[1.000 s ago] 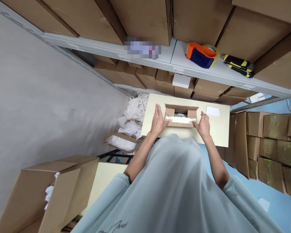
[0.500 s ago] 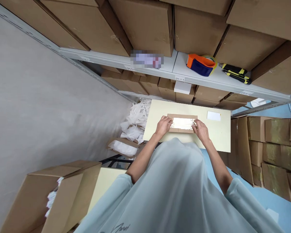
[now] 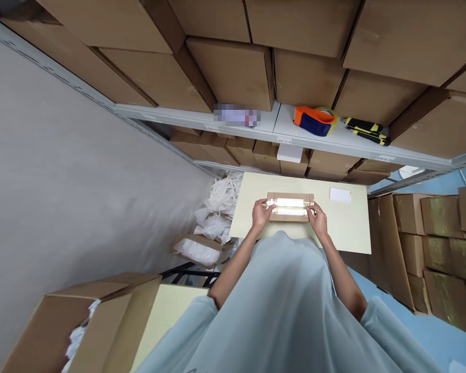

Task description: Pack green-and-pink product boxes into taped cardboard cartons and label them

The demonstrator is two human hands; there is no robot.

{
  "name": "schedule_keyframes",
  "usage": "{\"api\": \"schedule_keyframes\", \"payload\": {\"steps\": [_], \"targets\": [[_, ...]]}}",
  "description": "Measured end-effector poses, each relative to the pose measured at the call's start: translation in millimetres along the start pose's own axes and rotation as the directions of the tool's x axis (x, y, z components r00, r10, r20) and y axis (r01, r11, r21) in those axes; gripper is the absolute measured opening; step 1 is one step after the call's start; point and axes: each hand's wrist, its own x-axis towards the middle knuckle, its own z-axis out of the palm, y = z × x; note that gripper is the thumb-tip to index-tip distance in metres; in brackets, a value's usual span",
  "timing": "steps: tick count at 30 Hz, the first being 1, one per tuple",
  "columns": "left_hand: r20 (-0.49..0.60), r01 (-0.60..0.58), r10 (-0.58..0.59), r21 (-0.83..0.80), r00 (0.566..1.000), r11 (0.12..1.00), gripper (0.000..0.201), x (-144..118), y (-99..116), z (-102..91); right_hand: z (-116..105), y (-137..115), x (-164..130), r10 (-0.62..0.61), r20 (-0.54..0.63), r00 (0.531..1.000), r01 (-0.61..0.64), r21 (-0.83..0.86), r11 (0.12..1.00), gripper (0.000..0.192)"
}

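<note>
Presently both hands, left hand and right hand, had fingers closed on the ends of the taped box near the bench's far edge

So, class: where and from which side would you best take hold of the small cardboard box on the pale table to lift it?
Probably by its two short ends, coming in from left and right. The small cardboard box lies flat, closed and long across the table, so its ends give parallel faces. The left hand and right hand already sit there.
</note>
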Motion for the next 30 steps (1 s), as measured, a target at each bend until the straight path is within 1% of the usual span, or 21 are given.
{"api": "schedule_keyframes", "payload": {"steps": [3, 7, 10, 12, 15, 17, 18, 19, 20, 21, 23, 24, 26, 28, 30], "targets": [[-0.011, -0.017, 0.018, 0.028, 1.000, 0.999, 0.032, -7.3, 4.7, 0.8, -9.8, -5.1, 0.0, 0.037, -0.020, 0.999, -0.037, -0.019, 0.999, 0.050], [-0.009, -0.067, 0.067, 0.029, 0.998, 0.997, 0.031, -13.0, 16.4, 13.9, -26.8, -7.0, 2.3, 0.053, -0.071, 0.996, -0.058, -0.080, 0.995, 0.053], [0.020, -0.046, 0.046, 0.037, 0.999, 0.998, 0.031, -14.6, 23.0, 26.6, -37.3, -5.2, 5.9, 0.055, -0.068, 0.996, -0.064, -0.135, 0.989, 0.051], [0.049, -0.026, 0.023, 0.046, 0.999, 0.999, 0.031, -14.4, 26.8, 31.9, -40.8, -3.2, 8.4, 0.068, -0.060, 0.996, -0.077, -0.165, 0.983, 0.049], [0.059, -0.032, 0.030, 0.033, 0.998, 0.999, 0.028, -12.6, 34.1, 30.8, -42.6, -0.8, 11.4, 0.076, -0.041, 0.996, -0.082, -0.174, 0.981, 0.044], [0.046, -0.050, 0.050, 0.007, 0.998, 0.999, 0.027, -11.5, 38.2, 25.2, -42.9, -0.3, 13.8, 0.050, -0.025, 0.998, -0.054, -0.156, 0.986, 0.040], [0.035, -0.060, 0.060, -0.007, 0.998, 0.998, 0.027, -10.8, 39.1, 22.3, -43.2, -0.4, 16.1, 0.016, -0.021, 1.000, -0.019, -0.142, 0.990, 0.038], [0.026, -0.071, 0.072, -0.016, 0.997, 0.997, 0.029, -9.8, 39.3, 20.0, -43.8, -1.2, 19.9, -0.024, -0.041, 0.999, 0.019, -0.136, 0.991, 0.036], [0.029, -0.091, 0.091, 0.014, 0.995, 0.996, 0.034, -8.2, 39.3, 18.7, -45.1, -2.9, 25.7, -0.067, -0.077, 0.995, 0.055, -0.142, 0.988, 0.035], [0.015, -0.108, 0.108, 0.052, 0.994, 0.993, 0.039, -5.7, 40.0, 18.6, -47.4, -6.3, 33.9, -0.105, -0.137, 0.985, 0.084, -0.153, 0.985, 0.035], [-0.018, -0.189, 0.192, 0.106, 0.981, 0.976, 0.050, 2.5, 48.0, 20.6, -56.0, -21.2, 58.1, -0.210, -0.221, 0.952, 0.172, -0.180, 0.968, 0.037], [-0.026, -0.241, 0.245, 0.115, 0.969, 0.964, 0.053, 8.2, 57.2, 21.7, -62.2, -33.8, 73.9, -0.271, -0.250, 0.930, 0.224, -0.203, 0.953, 0.038], [-0.036, -0.353, 0.357, 0.097, 0.933, 0.931, 0.052, 22.0, 88.4, 21.6, -77.6, -69.5, 111.5, -0.403, -0.267, 0.875, 0.335, -0.266, 0.904, 0.039], [-0.057, -0.454, 0.457, 0.056, 0.888, 0.889, 0.039, 37.9, 134.3, 17.3, -93.2, -115.3, 153.9, -0.519, -0.244, 0.819, 0.428, -0.342, 0.836, 0.040], [-0.096, -0.541, 0.542, 0.036, 0.835, 0.840, 0.032, 53.4, 187.2, 9.7, -105.0, -163.8, 196.3, -0.584, -0.219, 0.781, 0.462, -0.426, 0.778, 0.044]]}}
